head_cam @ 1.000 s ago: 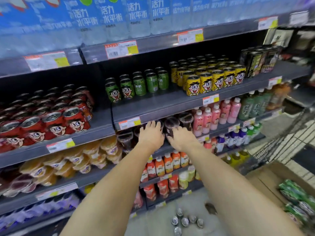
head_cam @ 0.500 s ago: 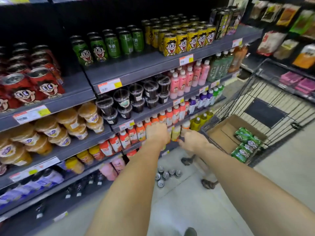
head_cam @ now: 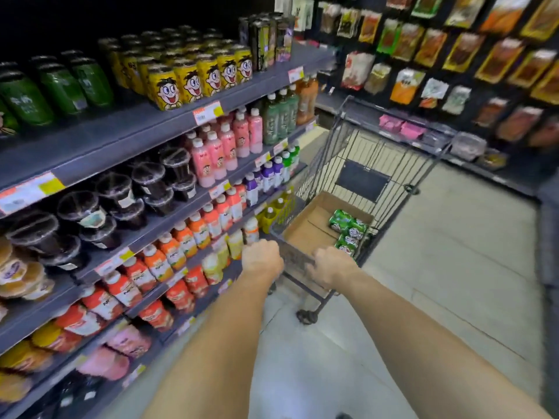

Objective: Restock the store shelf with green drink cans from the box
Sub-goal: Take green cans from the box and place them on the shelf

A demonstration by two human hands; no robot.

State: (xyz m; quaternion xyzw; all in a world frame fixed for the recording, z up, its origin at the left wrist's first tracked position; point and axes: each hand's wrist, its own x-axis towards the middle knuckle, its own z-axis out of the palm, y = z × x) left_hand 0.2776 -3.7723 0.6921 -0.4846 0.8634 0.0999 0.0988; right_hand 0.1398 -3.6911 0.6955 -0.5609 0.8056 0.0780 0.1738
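While both arms reach forward, the left hand (head_cam: 262, 259) and right hand (head_cam: 330, 265) sit at the near rim of the shopping cart (head_cam: 357, 164), fingers curled downward; whether they actually grip the rim cannot be told. Inside the cart lies an open cardboard box (head_cam: 308, 234) with green drink cans (head_cam: 348, 229) packed at its right side. Left of the cart, more green cans (head_cam: 60, 86) stand on the store shelf (head_cam: 121, 137), beside yellow cans (head_cam: 193, 80).

Pale floor (head_cam: 438, 267), dark snack wall (head_cam: 484, 55)
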